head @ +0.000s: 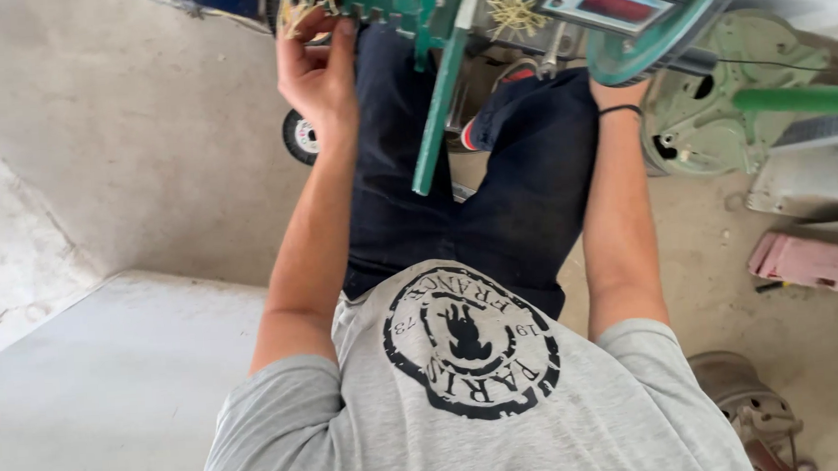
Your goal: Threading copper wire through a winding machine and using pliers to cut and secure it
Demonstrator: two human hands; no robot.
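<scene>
Up on the green machine sits a small rectangular display screen (pixel 608 4), pale grey frame around a dark red window. Lower left, a round wheel label (pixel 305 136), white with red marks.
</scene>
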